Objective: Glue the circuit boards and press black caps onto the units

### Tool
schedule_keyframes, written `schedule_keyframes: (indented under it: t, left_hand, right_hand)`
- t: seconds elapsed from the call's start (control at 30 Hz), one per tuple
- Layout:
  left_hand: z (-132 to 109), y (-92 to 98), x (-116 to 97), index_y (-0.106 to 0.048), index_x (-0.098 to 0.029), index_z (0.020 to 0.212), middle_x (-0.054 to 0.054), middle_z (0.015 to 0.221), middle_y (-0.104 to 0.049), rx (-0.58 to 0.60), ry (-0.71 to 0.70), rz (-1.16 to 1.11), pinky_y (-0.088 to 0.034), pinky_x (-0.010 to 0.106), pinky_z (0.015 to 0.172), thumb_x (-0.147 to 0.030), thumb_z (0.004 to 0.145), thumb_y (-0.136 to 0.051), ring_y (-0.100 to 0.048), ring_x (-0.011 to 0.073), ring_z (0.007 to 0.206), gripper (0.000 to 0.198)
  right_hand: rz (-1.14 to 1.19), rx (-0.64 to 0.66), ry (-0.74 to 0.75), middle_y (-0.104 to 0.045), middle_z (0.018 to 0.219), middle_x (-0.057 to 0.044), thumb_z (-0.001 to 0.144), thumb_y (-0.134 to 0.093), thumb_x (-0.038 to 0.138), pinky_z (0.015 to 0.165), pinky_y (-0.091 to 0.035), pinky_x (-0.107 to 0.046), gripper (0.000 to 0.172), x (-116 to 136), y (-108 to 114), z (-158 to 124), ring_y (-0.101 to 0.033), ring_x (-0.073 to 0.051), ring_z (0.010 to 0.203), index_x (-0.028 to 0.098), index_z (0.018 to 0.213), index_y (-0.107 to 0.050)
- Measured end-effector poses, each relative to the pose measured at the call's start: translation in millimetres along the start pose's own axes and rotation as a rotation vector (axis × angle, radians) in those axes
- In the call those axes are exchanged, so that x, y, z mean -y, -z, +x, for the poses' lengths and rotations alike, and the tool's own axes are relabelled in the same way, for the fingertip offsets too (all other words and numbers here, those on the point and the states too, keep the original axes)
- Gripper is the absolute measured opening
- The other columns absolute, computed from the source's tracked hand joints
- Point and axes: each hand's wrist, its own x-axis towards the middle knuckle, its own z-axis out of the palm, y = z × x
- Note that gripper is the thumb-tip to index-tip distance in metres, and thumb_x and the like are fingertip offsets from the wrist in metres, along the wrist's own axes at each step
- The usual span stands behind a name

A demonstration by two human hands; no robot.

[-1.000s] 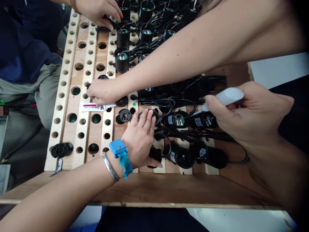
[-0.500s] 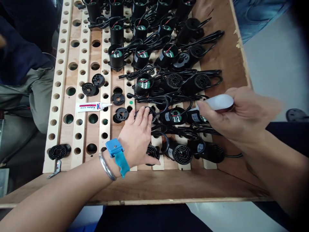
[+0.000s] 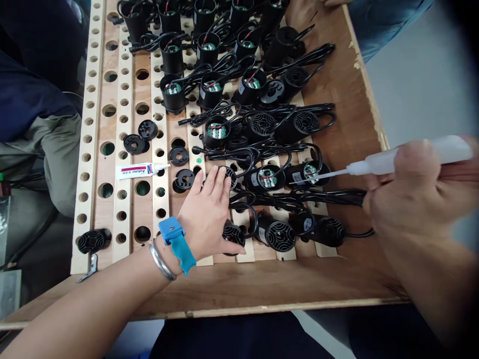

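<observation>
My right hand (image 3: 419, 184) is closed around a white bottle (image 3: 407, 154) at the right. The bottle's long thin nozzle (image 3: 329, 174) points left, over an open black housing (image 3: 309, 173) with a green circuit board inside. My left hand (image 3: 209, 214) lies with fingers spread across black parts near the middle, partly covering a grilled part (image 3: 232, 234). A blue strap and a metal bangle are on that wrist. Beside the covered housing stands another open housing (image 3: 265, 178) with a board showing.
A wooden tray (image 3: 299, 284) with holed strips holds several black housings and coiled cables (image 3: 239, 152). A white glue tube (image 3: 138, 171), loose black discs (image 3: 178, 156) and a metal bracket (image 3: 89, 269) lie at left. Other people's legs (image 3: 56, 154) are near the tray.
My right hand has moved right with the bottle, and its thin nozzle now shows over the housing. My left hand stays on the same parts. The view has shifted slightly.
</observation>
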Motion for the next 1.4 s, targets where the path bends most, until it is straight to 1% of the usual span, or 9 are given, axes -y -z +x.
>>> schedule_keyframes:
  t: [0.13,0.2,0.3,0.4,0.5,0.63,0.83,1.1,1.4]
  left_hand:
    - [-1.7,1.3,2.7,-0.024,0.006,0.144,0.027,0.153,-0.016,-0.01,0.007,0.003,-0.006,0.055,0.116,-0.091,0.061,-0.039,-0.009,0.0386,0.144,0.128]
    - [-2.5,2.3,4.3,-0.026,0.004,0.144,0.025,0.153,-0.017,-0.007,0.016,0.007,-0.009,0.055,0.116,-0.091,0.061,-0.037,-0.011,0.0384,0.144,0.127]
    - [-3.3,4.1,5.7,-0.028,0.003,0.143,0.025,0.153,-0.019,-0.011,0.033,0.028,-0.013,0.056,0.115,-0.093,0.057,-0.038,-0.015,0.039,0.143,0.13]
    - [-3.9,6.8,5.4,-0.032,0.003,0.142,0.026,0.152,-0.022,-0.017,0.056,0.075,-0.014,0.056,0.115,-0.095,0.052,-0.04,-0.018,0.0397,0.142,0.133]
    - [-4.0,10.8,4.0,-0.032,0.004,0.141,0.027,0.15,-0.024,0.004,0.068,0.121,-0.016,0.056,0.116,-0.095,0.051,-0.042,-0.019,0.0392,0.142,0.134]
    - [-3.5,15.2,3.3,-0.03,0.005,0.141,0.029,0.149,-0.025,0.042,0.08,0.156,-0.019,0.057,0.115,-0.094,0.05,-0.046,-0.022,0.0404,0.141,0.135]
    - [-2.3,15.1,3.6,-0.029,0.007,0.14,0.031,0.148,-0.025,0.042,0.084,0.18,-0.019,0.06,0.113,-0.094,0.05,-0.047,-0.021,0.042,0.141,0.137]
    - [-2.2,15.3,2.7,-0.027,0.006,0.141,0.031,0.149,-0.022,0.059,0.104,0.167,-0.019,0.062,0.112,-0.088,0.05,-0.055,-0.019,0.0418,0.141,0.133]
    - [-2.8,12.6,3.6,-0.027,0.003,0.142,0.03,0.15,-0.022,0.043,0.116,0.149,-0.021,0.061,0.112,-0.087,0.051,-0.056,-0.019,0.0418,0.141,0.131]
  right_hand:
    - [0.453,-0.046,-0.346,-0.033,0.038,0.006,0.05,-0.079,0.058,0.032,-0.026,-0.024,0.055,-3.6,-0.7,-0.7,-0.033,-0.008,0.035,0.021,0.048,-0.039]
    - [0.501,0.004,-0.505,-0.04,0.042,0.004,0.047,-0.083,0.052,0.034,-0.032,-0.024,0.051,-3.1,-0.8,-2.1,-0.038,-0.009,0.038,0.019,0.05,-0.044]
    - [0.492,0.139,-0.572,-0.052,0.049,0.0,0.053,-0.083,0.049,0.04,-0.043,-0.028,0.043,-1.1,0.7,-7.3,-0.047,-0.011,0.042,0.018,0.057,-0.054]
    - [0.38,0.314,-0.518,-0.06,0.056,-0.003,0.069,-0.074,0.049,0.047,-0.048,-0.028,0.035,3.4,1.8,-13.3,-0.057,-0.014,0.047,0.016,0.068,-0.06]
    - [0.305,0.409,-0.396,-0.063,0.06,-0.004,0.075,-0.069,0.045,0.047,-0.047,-0.026,0.032,8.6,1.2,-17.0,-0.059,-0.014,0.051,0.016,0.068,-0.059]
    - [0.285,0.393,-0.226,-0.06,0.06,-0.002,0.075,-0.068,0.045,0.047,-0.043,-0.027,0.032,11.9,-0.8,-20.5,-0.055,-0.014,0.053,0.019,0.066,-0.053]
    - [0.216,0.391,-0.032,-0.046,0.053,0.004,0.079,-0.063,0.043,0.046,-0.032,-0.027,0.034,11.7,-4.6,-26.7,-0.036,-0.009,0.048,0.021,0.064,-0.042]
    - [0.226,0.386,0.013,-0.039,0.049,0.006,0.078,-0.063,0.041,0.043,-0.028,-0.024,0.038,13.1,-8.8,-26.1,-0.03,-0.007,0.044,0.022,0.062,-0.034]
    - [0.273,0.422,0.01,-0.044,0.049,0.006,0.078,-0.064,0.038,0.04,-0.028,-0.023,0.032,15.6,-8.7,-29.0,-0.034,-0.006,0.042,0.021,0.062,-0.041]
